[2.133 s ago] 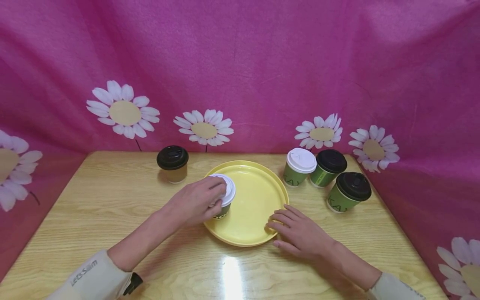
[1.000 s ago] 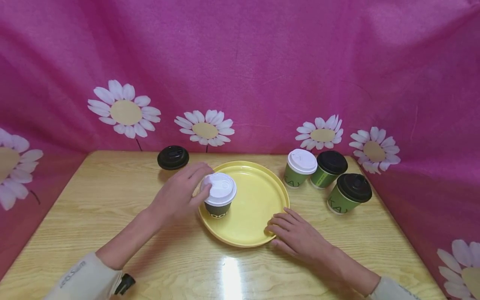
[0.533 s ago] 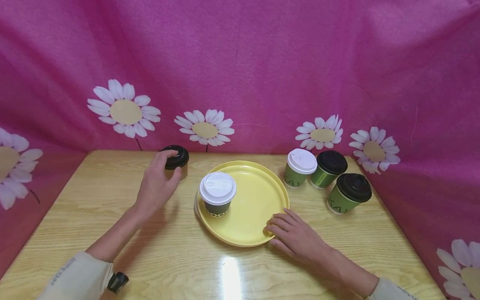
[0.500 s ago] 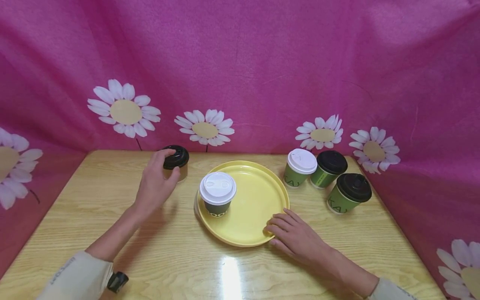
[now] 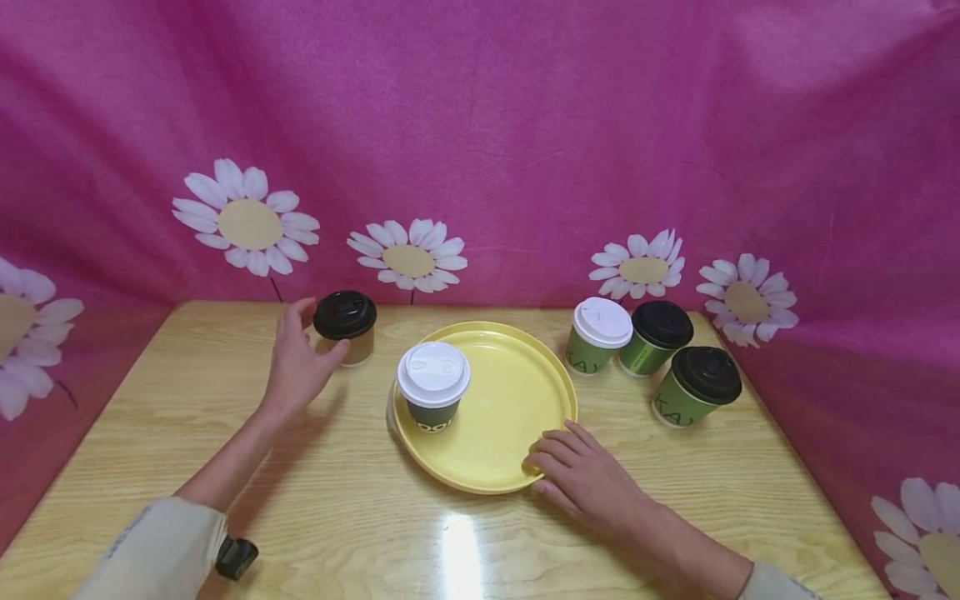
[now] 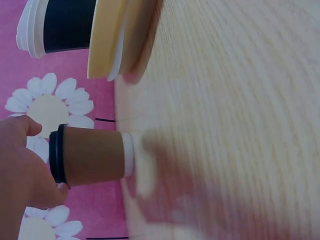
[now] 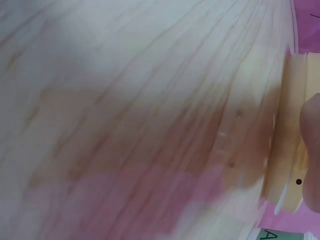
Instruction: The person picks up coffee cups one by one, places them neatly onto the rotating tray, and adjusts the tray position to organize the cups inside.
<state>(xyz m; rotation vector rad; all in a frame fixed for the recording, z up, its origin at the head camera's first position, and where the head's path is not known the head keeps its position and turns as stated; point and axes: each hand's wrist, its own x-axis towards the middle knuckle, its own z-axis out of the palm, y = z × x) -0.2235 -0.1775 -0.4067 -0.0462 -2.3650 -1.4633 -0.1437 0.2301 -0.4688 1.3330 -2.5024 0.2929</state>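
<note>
A brown paper coffee cup (image 5: 358, 348) with a black lid stands upright at the back left of the table. My left hand (image 5: 296, 371) is beside its lid, fingers spread on the left and thumb in front; in the left wrist view the thumb tip is right at the lid's edge. On the left part of a round yellow tray (image 5: 510, 400) stands a dark coffee cup (image 5: 433, 383) with a white lid. My right hand (image 5: 588, 483) holds the tray's near right rim, its fingers over the edge and the thumb outside.
Behind and right of the tray stand a green cup with a white lid (image 5: 600, 329), a green cup with a black lid (image 5: 656, 333) and another black-lidded green cup (image 5: 693, 387). A pink flowered curtain (image 5: 510, 167) hangs around the wooden table (image 5: 360, 533).
My left hand let go of the white-lidded cup on the tray and moved left to the brown cup, then shifted slightly to the left of its lid. The right hand stayed at the rim.
</note>
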